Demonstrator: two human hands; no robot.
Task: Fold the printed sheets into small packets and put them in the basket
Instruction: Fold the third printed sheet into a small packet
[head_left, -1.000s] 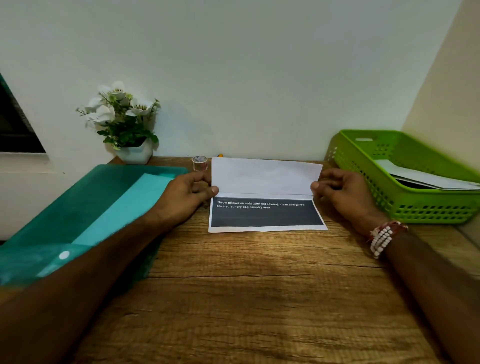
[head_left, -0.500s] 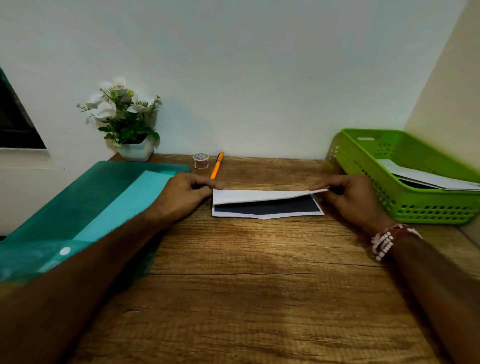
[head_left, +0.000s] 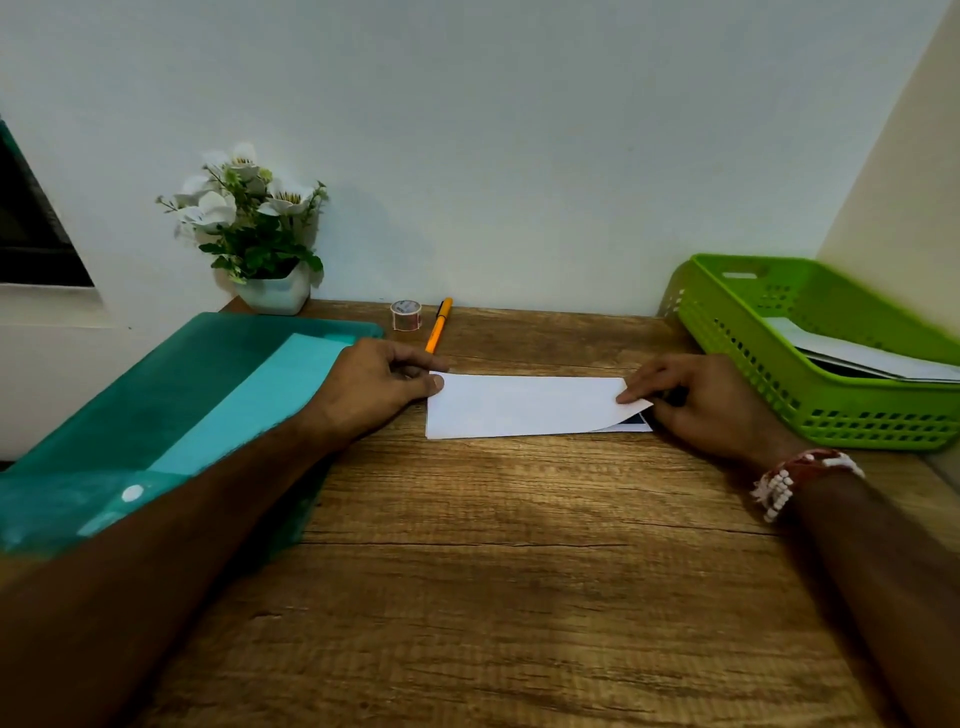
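In the last half second the upper flap of the sheet (head_left: 519, 408) has come down over its dark printed band. It now lies almost flat, and only a sliver of print shows under the raised corner at the right.

Nearest to me, the lower frame is filled by one wooden table (head_left: 493, 597), with two forearms reaching in from the bottom corners. The right wrist carries one bracelet (head_left: 795, 478) of white beads.

At mid-frame lies the one folded sheet, a long white strip on the table between the two hands. My left hand (head_left: 374, 387) has curled fingers and pinches the sheet's left edge, thumb tip on the paper. My right hand (head_left: 711, 402) pinches the lifted right corner, forefinger on top and thumb below.

At the left of the frame one teal folder (head_left: 156, 395) lies under the left forearm. At the right, one green basket (head_left: 810, 395) stands just beyond the right hand and holds white papers (head_left: 857, 358). I cannot count how many.

Farthest back, along the wall, I see one orange pen (head_left: 438, 325), one small roll of tape (head_left: 405, 315) just left of it, and one white pot of flowers (head_left: 272, 293) at upper left.
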